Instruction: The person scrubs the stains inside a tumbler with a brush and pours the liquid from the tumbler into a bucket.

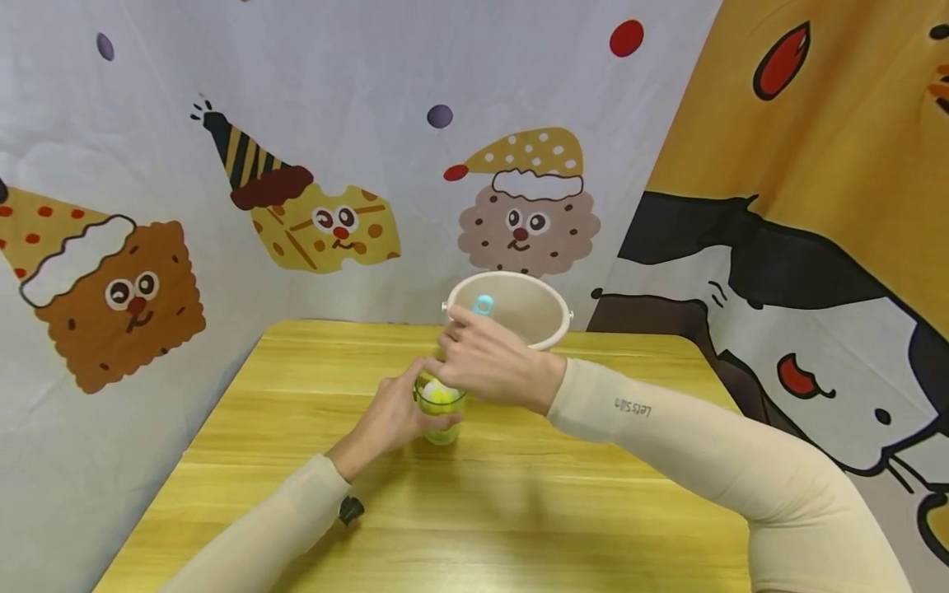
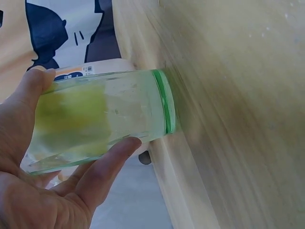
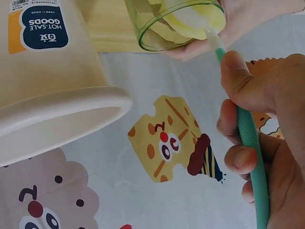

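A clear green-tinted glass (image 2: 131,102) stands in my left hand (image 1: 393,412), thumb on one side and fingers on the other. Its thick base is close over the wooden table. My right hand (image 1: 493,358) grips the teal handle of a cup brush (image 3: 252,143), with the thumb pressed along it. A ring ends the handle at the top in the head view. The brush's white neck goes down through the glass's mouth. Its yellow and white sponge head (image 3: 198,24) sits inside the glass, seen through the wall as a blurred yellow block in the left wrist view.
A cream bucket (image 1: 544,313) with a white rim and a printed label stands behind the hands at the back of the wooden table (image 1: 593,494). A cartoon-printed curtain (image 1: 356,82) hangs right behind the table. A small black device (image 1: 351,510) is under the left wrist.
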